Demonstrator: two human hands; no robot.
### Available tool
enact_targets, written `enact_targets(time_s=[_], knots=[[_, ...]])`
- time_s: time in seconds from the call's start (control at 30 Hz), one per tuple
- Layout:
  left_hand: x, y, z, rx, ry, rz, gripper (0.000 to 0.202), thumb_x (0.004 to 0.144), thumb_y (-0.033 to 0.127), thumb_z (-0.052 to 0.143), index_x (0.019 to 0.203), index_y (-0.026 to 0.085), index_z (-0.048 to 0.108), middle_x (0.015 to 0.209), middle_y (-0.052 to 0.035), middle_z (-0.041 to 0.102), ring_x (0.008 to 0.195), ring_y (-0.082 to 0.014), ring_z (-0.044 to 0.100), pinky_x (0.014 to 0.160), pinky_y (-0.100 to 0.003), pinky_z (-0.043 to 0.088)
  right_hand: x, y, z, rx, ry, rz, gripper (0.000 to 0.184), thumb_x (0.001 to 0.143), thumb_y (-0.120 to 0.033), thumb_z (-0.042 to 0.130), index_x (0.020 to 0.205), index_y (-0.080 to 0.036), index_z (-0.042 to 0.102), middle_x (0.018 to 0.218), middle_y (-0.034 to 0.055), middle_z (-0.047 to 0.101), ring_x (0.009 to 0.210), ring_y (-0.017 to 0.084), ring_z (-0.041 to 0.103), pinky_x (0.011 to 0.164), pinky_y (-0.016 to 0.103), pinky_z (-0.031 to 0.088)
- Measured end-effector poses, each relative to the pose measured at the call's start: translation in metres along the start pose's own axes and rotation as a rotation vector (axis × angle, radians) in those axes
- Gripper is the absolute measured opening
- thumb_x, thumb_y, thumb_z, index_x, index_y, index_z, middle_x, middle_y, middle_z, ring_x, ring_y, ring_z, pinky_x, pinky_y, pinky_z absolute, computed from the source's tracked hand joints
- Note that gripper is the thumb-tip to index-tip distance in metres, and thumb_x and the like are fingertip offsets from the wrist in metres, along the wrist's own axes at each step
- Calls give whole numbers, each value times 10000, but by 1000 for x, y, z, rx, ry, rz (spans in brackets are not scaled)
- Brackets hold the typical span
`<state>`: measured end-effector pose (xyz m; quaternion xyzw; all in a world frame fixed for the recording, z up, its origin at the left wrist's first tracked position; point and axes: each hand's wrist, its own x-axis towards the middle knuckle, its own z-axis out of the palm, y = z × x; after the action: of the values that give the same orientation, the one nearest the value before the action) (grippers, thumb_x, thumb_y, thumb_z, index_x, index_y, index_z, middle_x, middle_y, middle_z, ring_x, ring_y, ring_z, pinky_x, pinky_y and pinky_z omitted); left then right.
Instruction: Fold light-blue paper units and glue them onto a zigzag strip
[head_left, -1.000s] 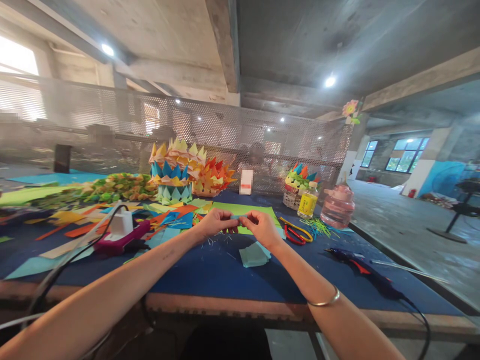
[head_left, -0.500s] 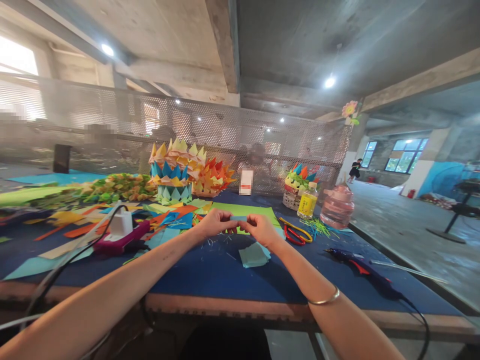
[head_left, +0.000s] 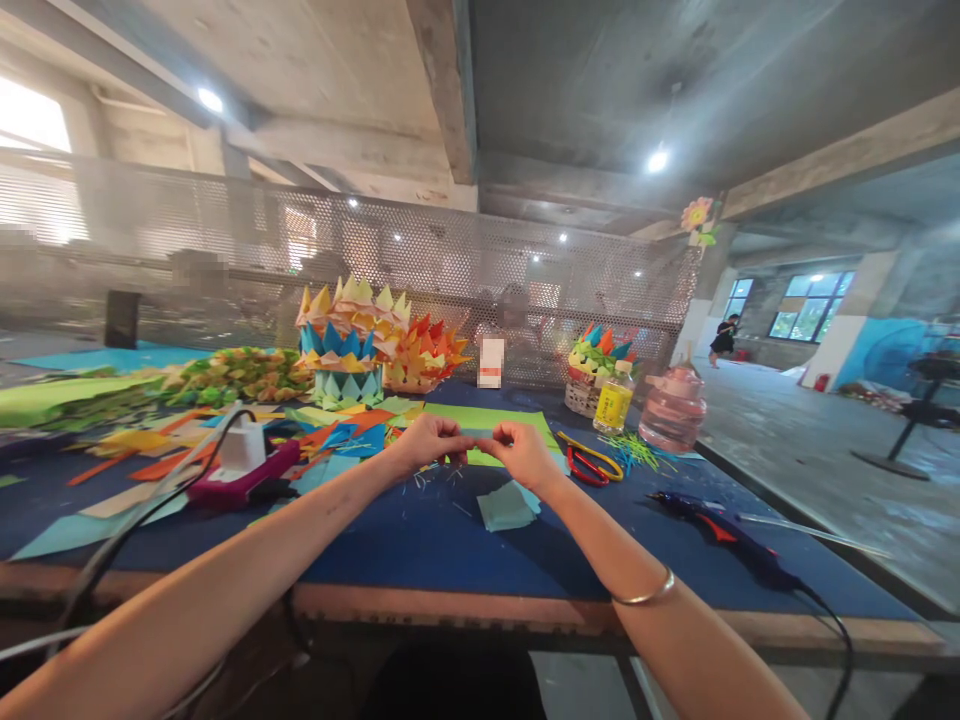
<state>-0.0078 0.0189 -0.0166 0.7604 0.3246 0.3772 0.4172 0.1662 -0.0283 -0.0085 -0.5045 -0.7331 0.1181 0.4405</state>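
My left hand (head_left: 431, 443) and my right hand (head_left: 519, 453) are raised over the table, fingertips almost meeting. Each pinches an end of a small light-blue paper piece (head_left: 475, 434), mostly covered by the fingers. Behind them lies a bright green sheet (head_left: 525, 422). A small pile of light-blue paper squares (head_left: 507, 507) rests just below my right hand. Scissors (head_left: 589, 465) with red and yellow handles lie to the right of that hand. Farther right is a dark blue glue gun (head_left: 716, 528) with a red trigger.
Colourful pointed paper crowns (head_left: 349, 345) stand at the back left. Loose paper scraps (head_left: 161, 440) and a magenta power strip (head_left: 244, 482) with cables occupy the left. A yellow-labelled bottle (head_left: 613, 402) and a pink jug (head_left: 673, 415) stand at the back right. A person (head_left: 724, 338) is far off.
The blue paper shows less between my fingers, and my fingertips have shifted slightly around it. The distant person has moved a little to the right. Things on the table stay put.
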Motion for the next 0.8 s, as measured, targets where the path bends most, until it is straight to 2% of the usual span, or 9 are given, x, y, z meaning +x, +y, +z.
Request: enact_targets(time_s=[0.2,0.37,0.53,0.63,0.7,0.8], knots=[[3,-4,-2,-6,60,-3,380,576,471,734,502,162,525,421,25,578,387,-79,443,418,-200,313,1,1,-1,-8,-17,6,173,764,-208,563,617,-146,631,566,0,615,532,117,488,538,225,358],[4,-3,-1,-46,69,15,378,564,466,747,527,162,525,427,43,554,404,-75,449,424,-191,316,1,2,-1,-24,1,-9,186,779,-209,546,638,-146,649,604,16,648,562,130,524,570,231,384],[2,-3,-1,-132,42,-7,414,605,541,700,604,144,587,573,-12,638,496,-98,537,455,-191,370,1,6,-1,-63,20,-29,207,788,-222,518,663,-153,667,564,-2,617,546,128,501,546,223,364],[1,-2,-2,-226,34,-55,486,660,612,620,740,133,607,703,-55,671,592,-130,611,509,-212,425,0,7,-2,-95,41,-40,202,787,-201,501,680,-161,668,566,-1,607,556,136,506,552,229,354],[1,-1,-2,-282,28,-92,501,660,606,630,824,133,602,726,-58,671,631,-150,640,535,-226,445,-1,6,-2,-114,45,-55,196,789,-183,496,696,-166,668,588,7,617,567,143,515,564,236,353],[0,1,-2,-336,-10,-127,455,625,532,708,816,133,602,730,-54,675,645,-160,655,541,-226,446,-2,4,-2,-138,42,-82,198,797,-154,481,725,-170,665,639,25,641,591,157,536,579,247,355]])
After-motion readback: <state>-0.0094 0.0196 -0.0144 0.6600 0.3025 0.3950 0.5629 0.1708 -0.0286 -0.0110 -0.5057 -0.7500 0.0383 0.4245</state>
